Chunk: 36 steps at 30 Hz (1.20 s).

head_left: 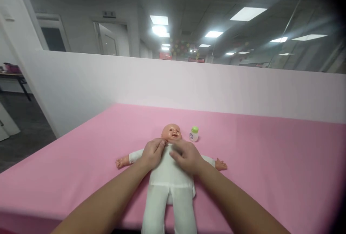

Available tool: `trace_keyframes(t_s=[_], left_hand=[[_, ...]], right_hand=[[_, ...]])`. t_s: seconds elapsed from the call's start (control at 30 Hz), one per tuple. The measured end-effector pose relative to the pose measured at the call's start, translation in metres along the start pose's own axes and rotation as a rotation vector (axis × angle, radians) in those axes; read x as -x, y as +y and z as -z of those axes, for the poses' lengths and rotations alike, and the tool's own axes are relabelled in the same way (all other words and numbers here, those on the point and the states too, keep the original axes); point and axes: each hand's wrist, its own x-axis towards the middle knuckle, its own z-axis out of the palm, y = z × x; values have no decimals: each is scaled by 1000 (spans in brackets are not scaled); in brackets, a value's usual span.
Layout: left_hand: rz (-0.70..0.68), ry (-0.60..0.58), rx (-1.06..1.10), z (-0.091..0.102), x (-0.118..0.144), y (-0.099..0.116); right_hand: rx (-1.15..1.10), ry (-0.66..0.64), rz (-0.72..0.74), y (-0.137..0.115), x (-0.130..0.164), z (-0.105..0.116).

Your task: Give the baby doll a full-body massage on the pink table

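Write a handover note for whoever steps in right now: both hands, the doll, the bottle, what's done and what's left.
Left hand: on the doll at its collar, fingers curled at the neck.
Right hand: flat on the doll's chest.
Doll: on its back on the pink table, in white clothes, arms out.
Small bottle: upright by the doll's head, green cap on, untouched.
Done: doll laid out, dressed.
Left: collar work apparently in progress; bottle unused.

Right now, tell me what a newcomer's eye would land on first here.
A baby doll in white clothes lies face up in the middle of the pink table, arms spread. The left hand and right hand both rest on its chest near the neck. A small green-capped bottle stands just right of its head.
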Motion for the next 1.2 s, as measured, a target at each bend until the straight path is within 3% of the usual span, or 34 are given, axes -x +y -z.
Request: trace_keyframes(t_s=[0.2, 0.3, 0.4, 0.6, 0.73, 0.83, 0.93, 1.07, 1.2], left_hand=[[-29, -17, -121, -7, -8, -6], [13, 35, -113, -9, -11, -15], [55, 65, -81, -9, -11, -21], [79, 21, -97, -9, -13, -24], [83, 36, -137, -6, -16, -23], [42, 26, -151, 2, -12, -10], [-56, -94, -84, 14, 7, 19], [-338, -547, -59, 23, 49, 59], [-434, -731, -216, 22, 73, 69]], right_hand=[[-285, -385, 263, -25, 44, 6], [-243, -449, 275, -26, 43, 1], [-112, -487, 197, -14, 33, 1], [96, -355, -7, 21, 20, 5], [-7, -206, -37, 39, 19, -1], [-167, -32, -128, 50, 19, -6], [-317, 96, -286, 57, 21, -7], [-396, 157, -374, 62, 22, -4], [-374, 120, -344, 65, 20, -3]])
